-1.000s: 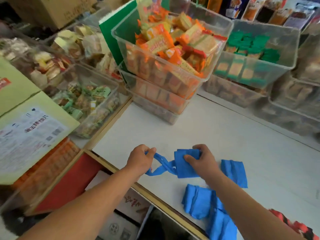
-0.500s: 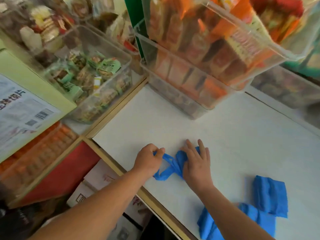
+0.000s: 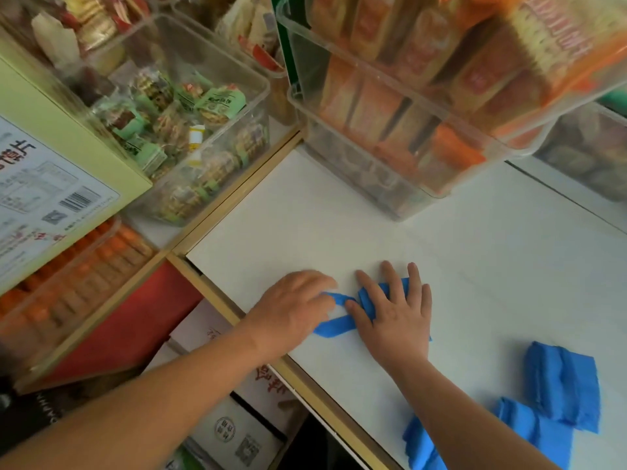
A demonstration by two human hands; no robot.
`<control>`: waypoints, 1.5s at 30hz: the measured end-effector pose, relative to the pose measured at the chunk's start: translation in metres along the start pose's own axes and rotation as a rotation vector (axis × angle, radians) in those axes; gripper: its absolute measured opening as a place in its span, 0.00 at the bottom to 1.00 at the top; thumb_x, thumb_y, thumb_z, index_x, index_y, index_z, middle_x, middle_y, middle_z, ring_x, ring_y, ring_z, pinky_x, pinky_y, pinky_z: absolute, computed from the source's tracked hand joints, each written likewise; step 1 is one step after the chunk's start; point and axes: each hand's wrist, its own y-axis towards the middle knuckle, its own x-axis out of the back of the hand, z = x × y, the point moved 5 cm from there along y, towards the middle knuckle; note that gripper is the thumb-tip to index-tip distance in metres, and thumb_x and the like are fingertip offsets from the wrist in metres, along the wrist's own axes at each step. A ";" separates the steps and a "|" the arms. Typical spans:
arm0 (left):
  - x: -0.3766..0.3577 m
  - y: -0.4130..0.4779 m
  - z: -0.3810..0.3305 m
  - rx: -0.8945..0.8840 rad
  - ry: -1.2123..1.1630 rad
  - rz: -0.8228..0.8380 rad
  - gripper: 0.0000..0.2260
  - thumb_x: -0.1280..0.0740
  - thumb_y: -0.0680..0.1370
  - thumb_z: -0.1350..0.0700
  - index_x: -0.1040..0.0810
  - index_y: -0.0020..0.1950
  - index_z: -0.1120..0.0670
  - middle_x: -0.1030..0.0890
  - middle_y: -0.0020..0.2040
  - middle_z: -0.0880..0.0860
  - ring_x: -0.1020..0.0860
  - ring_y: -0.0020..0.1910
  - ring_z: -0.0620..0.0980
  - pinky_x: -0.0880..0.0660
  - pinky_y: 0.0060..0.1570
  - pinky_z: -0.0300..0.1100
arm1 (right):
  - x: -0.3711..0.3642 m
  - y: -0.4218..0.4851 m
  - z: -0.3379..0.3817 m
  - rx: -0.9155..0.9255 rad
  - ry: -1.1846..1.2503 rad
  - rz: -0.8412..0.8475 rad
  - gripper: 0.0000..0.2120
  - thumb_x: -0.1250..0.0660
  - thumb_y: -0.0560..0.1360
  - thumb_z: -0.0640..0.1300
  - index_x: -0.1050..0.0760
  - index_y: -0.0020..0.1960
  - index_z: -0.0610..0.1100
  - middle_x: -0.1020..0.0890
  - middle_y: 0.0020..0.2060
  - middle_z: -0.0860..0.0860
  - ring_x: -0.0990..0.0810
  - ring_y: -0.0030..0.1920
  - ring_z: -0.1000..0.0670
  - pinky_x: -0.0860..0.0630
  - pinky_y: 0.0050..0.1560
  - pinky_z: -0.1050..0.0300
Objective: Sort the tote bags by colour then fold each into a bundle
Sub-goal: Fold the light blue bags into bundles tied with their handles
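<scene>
A person's right hand [image 3: 393, 320] presses a folded blue bag [image 3: 368, 301] flat on the white table [image 3: 475, 266], fingers [image 3: 386, 276] straight and spread, gripping nothing; the cloth lies under the palm and shows between the fingers. At its 9 o'clock the left hand [image 3: 291, 310], blurred, curls its fingers round the bag's handle [image 3: 334, 329]. The fabric looks light, soft and limp, likely to spring open unless pinned, so the handle loop seems the surest hold. Folded blue bundles [image 3: 559, 385] lie well apart at 4 o'clock
</scene>
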 end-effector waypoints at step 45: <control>-0.018 -0.016 0.002 1.148 -1.039 0.078 0.12 0.33 0.83 0.48 0.21 0.49 0.57 0.26 0.32 0.49 0.25 0.27 0.43 0.17 0.40 0.41 | -0.001 0.001 0.003 0.114 0.016 -0.132 0.26 0.40 0.76 0.59 0.27 0.73 0.55 0.29 0.73 0.46 0.37 0.76 0.34 0.43 0.74 0.30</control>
